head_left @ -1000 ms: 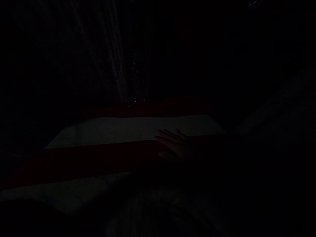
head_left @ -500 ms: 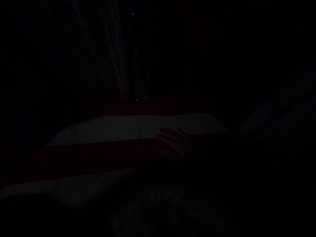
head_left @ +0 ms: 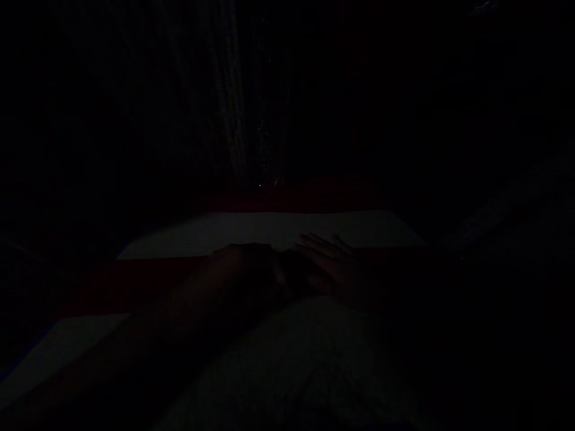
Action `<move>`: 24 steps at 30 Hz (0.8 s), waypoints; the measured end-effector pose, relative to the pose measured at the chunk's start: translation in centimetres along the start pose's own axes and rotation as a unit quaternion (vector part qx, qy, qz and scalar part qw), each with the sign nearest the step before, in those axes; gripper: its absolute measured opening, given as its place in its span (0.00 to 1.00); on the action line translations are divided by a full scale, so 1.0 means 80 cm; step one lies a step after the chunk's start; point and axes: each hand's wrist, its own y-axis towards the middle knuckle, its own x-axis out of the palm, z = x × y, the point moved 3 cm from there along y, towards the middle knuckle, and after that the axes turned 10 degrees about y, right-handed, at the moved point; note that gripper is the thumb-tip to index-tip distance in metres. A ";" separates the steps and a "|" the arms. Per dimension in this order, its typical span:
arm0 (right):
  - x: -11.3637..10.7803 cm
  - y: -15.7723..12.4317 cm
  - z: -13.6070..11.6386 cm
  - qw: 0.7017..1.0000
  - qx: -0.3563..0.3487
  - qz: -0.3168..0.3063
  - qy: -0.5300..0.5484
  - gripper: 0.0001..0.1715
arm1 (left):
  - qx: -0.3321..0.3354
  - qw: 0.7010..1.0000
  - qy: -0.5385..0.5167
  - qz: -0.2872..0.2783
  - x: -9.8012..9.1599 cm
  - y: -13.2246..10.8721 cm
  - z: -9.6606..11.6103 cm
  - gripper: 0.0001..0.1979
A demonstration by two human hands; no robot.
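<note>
The view is very dark. My right hand (head_left: 330, 263) lies with its fingers outstretched and slightly apart over a red stripe (head_left: 157, 278), the fingertips reaching onto the pale stripe (head_left: 179, 236) beyond it. These bands belong to a wide, flat, red-and-pale striped surface that looks like cloth. From the lower left my left forearm reaches across, and my left hand (head_left: 247, 260) is on or just above the same red stripe, close beside the right fingertips. Its fingers sink into shadow, so their pose is unclear. No object shows in the right hand.
Another pale stripe (head_left: 85, 335) is nearer to me at the left. Behind the striped surface, a dim hanging, curtain-like sheet (head_left: 233, 108) shows small glints. A dark red strip (head_left: 287, 200) runs along the far edge. Deep shadow hides the sides.
My left arm and hand have come in from the lower left to beside the right hand. The right hand stays spread on the stripes; the whole view has shifted slightly.
</note>
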 end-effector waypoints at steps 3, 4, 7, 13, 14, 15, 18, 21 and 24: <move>-0.006 -0.003 -0.008 0.998 0.002 0.062 -0.008 0.39 | 0.017 0.994 0.105 0.014 0.003 0.011 -0.008 0.10; -0.005 -0.003 -0.009 0.997 0.001 0.071 -0.016 0.39 | 0.028 0.988 0.148 0.024 0.008 0.014 -0.011 0.12; 0.003 -0.002 -0.006 0.998 0.001 0.049 -0.036 0.40 | 0.063 0.971 0.226 0.041 0.032 0.018 -0.021 0.24; 0.006 0.001 0.007 0.999 0.015 0.028 -0.026 0.41 | 0.033 0.961 0.271 -0.035 0.061 0.012 -0.036 0.36; 0.004 0.000 0.007 0.999 0.019 0.025 -0.029 0.41 | 0.034 0.959 0.278 -0.036 0.060 0.012 -0.035 0.36; 0.002 0.000 0.006 0.999 0.024 0.022 -0.032 0.41 | 0.036 0.958 0.283 -0.034 0.059 0.011 -0.034 0.36; -0.008 -0.003 0.000 0.998 0.034 0.032 -0.037 0.41 | 0.043 0.954 0.295 -0.025 0.057 0.013 -0.033 0.36; -0.014 -0.006 -0.006 0.999 0.033 0.021 -0.038 0.41 | 0.042 0.951 0.306 -0.019 0.060 0.016 -0.035 0.36; -0.019 -0.007 -0.011 0.999 0.042 0.027 -0.022 0.43 | 0.039 0.951 0.305 -0.031 0.061 0.019 -0.035 0.36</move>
